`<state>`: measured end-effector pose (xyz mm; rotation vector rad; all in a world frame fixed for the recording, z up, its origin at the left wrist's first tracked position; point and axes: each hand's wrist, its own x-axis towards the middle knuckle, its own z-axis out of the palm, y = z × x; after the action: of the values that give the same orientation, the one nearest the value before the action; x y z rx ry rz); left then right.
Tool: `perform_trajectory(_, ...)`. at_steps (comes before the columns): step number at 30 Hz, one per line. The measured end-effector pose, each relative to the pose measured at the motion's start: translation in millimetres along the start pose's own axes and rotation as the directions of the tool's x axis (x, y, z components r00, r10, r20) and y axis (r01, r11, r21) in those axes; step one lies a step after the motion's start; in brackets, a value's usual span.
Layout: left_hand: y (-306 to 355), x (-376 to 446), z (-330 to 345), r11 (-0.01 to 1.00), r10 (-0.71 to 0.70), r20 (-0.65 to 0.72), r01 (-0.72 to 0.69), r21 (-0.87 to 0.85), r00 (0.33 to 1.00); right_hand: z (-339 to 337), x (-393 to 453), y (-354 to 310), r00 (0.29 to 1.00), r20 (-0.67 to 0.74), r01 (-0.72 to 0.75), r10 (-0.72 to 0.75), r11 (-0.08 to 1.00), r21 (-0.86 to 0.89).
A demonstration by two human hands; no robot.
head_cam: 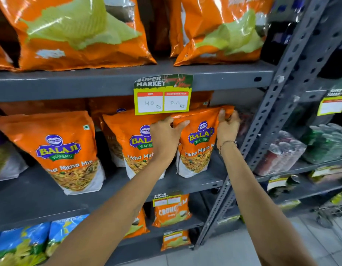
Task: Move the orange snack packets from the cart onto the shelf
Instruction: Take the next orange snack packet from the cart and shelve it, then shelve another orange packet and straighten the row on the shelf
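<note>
I have both hands on one glossy orange snack packet (199,143), upright on the grey metal shelf (195,181). My left hand (166,137) pinches its top-left edge, my right hand (227,127) its top-right corner, fingers clamped.

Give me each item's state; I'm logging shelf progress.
Right packet: upright on middle shelf, top held by both hands.
Left hand: gripping its top edge.
Right hand: pinching its top corner.
Middle packet: upright, unheld.
Left packet: upright, leaning back.
Price tag: hanging from shelf edge.

Orange snack packet (197,143) with blue-yellow logo, grey shelf (51,196), yellow price tag (163,100)
</note>
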<state>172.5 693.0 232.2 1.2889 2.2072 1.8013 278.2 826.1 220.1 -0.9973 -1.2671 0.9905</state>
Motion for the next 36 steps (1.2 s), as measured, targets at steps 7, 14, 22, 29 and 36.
perform_trajectory(7,-4,-9,-8,0.999,-0.003,0.125,0.007,-0.035,0.992,-1,-7,12,0.997,0.055,-0.054,0.058,0.996,-0.074)
perform_trajectory(14,-65,-56,-93,0.982,-0.162,0.164,0.176,-0.075,0.973,12,-98,20,0.927,-0.128,0.326,-0.354,0.925,-0.196)
perform_trajectory(22,-170,-87,-258,0.845,-0.527,0.032,0.519,0.13,0.849,109,-248,23,0.725,0.635,0.3,-0.268,0.952,0.058)
perform_trajectory(29,-209,-41,-292,0.821,-0.556,0.191,0.498,0.281,0.809,182,-250,44,0.336,0.91,0.083,0.245,0.954,-0.287)
perform_trajectory(36,-245,-39,-285,0.882,-0.462,0.277,0.404,0.241,0.843,198,-265,53,0.485,0.849,0.108,0.208,0.95,-0.294)
